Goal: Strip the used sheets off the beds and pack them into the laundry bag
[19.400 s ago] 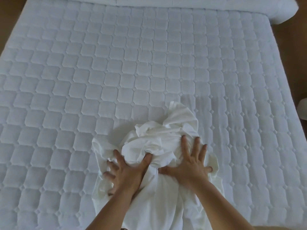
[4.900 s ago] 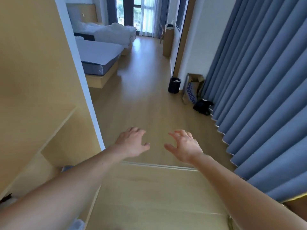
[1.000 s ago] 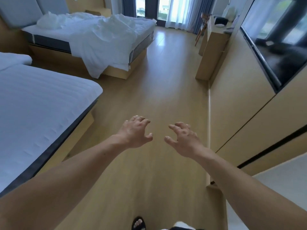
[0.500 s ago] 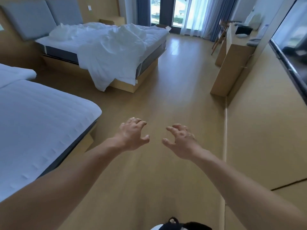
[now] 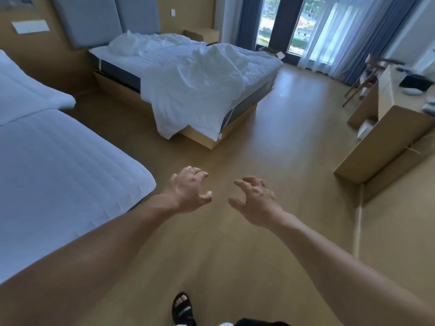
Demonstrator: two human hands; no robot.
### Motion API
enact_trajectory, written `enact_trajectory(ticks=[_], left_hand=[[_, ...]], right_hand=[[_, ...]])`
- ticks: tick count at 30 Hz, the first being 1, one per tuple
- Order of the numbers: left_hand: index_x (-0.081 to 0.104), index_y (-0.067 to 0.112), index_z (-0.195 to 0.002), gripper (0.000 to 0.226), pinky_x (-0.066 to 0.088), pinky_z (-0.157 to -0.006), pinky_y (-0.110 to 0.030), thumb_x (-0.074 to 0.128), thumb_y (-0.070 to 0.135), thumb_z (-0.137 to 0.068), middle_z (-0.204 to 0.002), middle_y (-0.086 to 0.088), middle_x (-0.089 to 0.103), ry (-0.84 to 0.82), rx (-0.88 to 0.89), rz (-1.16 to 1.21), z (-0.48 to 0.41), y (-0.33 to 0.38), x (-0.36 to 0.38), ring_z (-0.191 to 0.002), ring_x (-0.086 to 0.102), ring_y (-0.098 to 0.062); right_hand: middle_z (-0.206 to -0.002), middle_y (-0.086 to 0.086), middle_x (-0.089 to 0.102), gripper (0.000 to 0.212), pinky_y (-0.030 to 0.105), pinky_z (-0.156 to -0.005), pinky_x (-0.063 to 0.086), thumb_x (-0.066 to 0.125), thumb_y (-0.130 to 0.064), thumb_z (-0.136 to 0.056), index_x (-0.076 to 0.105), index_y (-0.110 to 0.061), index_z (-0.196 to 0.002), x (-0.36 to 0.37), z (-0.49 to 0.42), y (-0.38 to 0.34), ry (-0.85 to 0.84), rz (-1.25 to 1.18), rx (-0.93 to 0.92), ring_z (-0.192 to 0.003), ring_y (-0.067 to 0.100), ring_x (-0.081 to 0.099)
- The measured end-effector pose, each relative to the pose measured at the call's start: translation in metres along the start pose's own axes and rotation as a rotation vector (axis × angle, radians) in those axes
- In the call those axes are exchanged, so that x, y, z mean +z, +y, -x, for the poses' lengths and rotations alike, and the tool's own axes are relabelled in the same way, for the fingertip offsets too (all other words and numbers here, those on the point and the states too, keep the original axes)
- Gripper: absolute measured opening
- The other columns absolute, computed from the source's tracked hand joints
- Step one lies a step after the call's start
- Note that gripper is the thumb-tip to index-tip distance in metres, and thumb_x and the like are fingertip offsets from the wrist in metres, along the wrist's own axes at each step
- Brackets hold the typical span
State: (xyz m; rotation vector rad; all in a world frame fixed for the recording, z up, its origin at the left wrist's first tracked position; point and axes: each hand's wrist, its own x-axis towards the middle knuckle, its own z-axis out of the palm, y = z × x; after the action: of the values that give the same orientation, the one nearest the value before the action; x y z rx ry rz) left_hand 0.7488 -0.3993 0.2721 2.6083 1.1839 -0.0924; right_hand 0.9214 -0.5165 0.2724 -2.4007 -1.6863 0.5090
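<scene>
The used sheet (image 5: 195, 90) is lying in a rumpled white heap across the far bed (image 5: 117, 71), with one side spilling over the mattress edge and hanging down the wooden base, close to the floor (image 5: 270, 161). More crumpled white linen is bunching near the headboard (image 5: 94, 20). We are judging it to be light, soft and limp. Nothing in it can break, but it is bulky enough to trail and catch underfoot if we are lifting it by one edge alone. The hanging corner and the raised ridge in the middle are looking like the easiest places to take hold, and from there we would gather it inward into a bundle. Whether any edge is tucked under the mattress, we cannot tell. Our left hand (image 5: 188, 191) and right hand (image 5: 256, 201) are reaching out in front of us over bare floor, near each other and well apart from the sheet, fingers spread and half curled, holding nothing. The near bed (image 5: 58, 172) on our left is showing only a smooth quilted cover, so we are taking it as already stripped. One sandalled foot (image 5: 182, 307) is showing below us, and a desk (image 5: 386, 142) is standing along the right wall. The laundry bag is not in view.
</scene>
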Motion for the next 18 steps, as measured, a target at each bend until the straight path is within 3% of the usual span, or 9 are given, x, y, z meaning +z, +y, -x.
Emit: enact_trajectory(ticks=[11, 18], left_hand=[[0.033, 0.022, -0.153, 0.069, 0.024, -0.119, -0.042, 0.050, 0.053, -0.094, -0.160, 0.001, 0.031, -0.022, -0.011, -0.019, -0.195, -0.074, -0.056, -0.151, 0.018, -0.018], [0.032, 0.022, -0.154, 0.069, 0.022, -0.120, -0.043, 0.050, 0.053, -0.095, -0.161, 0.000, 0.029, 0.006, -0.137, 0.001, -0.327, -0.107, -0.085, -0.152, 0.016, -0.019]], right_hand=[[-0.159, -0.004, 0.029, 0.064, 0.038, -0.116, 0.025, 0.049, -0.058, -0.097, 0.036, -0.030, -0.153, -0.039, -0.218, -0.009, -0.009, -0.022, -0.019, -0.148, 0.018, 0.019], [-0.159, -0.005, 0.028, 0.063, 0.040, -0.116, 0.027, 0.049, -0.056, -0.096, 0.036, -0.031, -0.153, -0.065, -0.376, 0.004, -0.050, -0.014, -0.110, -0.148, 0.019, 0.018]])
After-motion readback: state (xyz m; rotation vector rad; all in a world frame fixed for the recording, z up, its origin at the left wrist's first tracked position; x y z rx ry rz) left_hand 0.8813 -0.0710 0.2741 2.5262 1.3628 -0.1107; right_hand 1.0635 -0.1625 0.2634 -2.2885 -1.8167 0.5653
